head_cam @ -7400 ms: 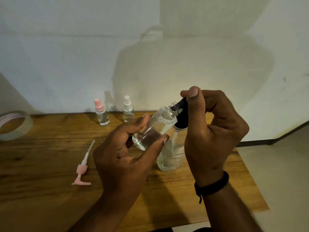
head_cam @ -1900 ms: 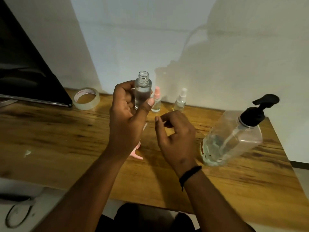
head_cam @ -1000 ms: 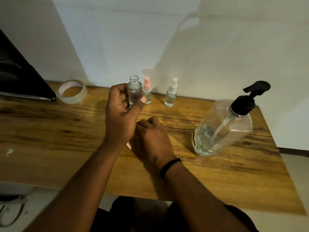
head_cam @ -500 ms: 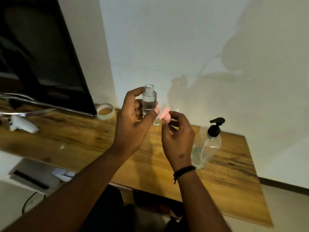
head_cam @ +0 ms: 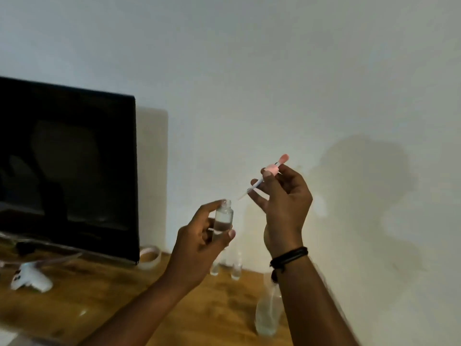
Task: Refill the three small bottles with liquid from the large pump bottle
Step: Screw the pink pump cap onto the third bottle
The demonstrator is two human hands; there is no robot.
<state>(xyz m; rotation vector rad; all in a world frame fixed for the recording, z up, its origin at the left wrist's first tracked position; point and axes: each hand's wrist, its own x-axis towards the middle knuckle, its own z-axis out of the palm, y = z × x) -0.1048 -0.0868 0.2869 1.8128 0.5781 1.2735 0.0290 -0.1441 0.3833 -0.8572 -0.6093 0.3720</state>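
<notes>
- Two bare hands are raised in front of a pale wall, above a wooden table (head_cam: 104, 303).
- Far left on the table lies a white object (head_cam: 31, 279), too blurred to identify.
- Behind it stands a dark monitor (head_cam: 67, 168); its screen is black and no writing can be read on it.
- Just right of the monitor's lower corner sits a roll of tape (head_cam: 149, 257); any print on it is too blurred to read.
- Next, the left hand (head_cam: 199, 248) is closed around a small clear bottle (head_cam: 223, 218), held upright with its mouth open and liquid partly filling it. No label shows on it.
- Below and behind that hand, two more small bottles (head_cam: 225, 265) stand close together near the wall, blurred.
- Further right, the right hand (head_cam: 284, 196) pinches a pink pump cap (head_cam: 273, 168) between thumb and fingers; its thin tube slants down-left, the tip just beside the held bottle's mouth, not inside.
- A black wristband (head_cam: 289, 255) circles the right wrist.
- Under that forearm stands the large pump bottle (head_cam: 268, 313), partly hidden, no brand legible.
</notes>
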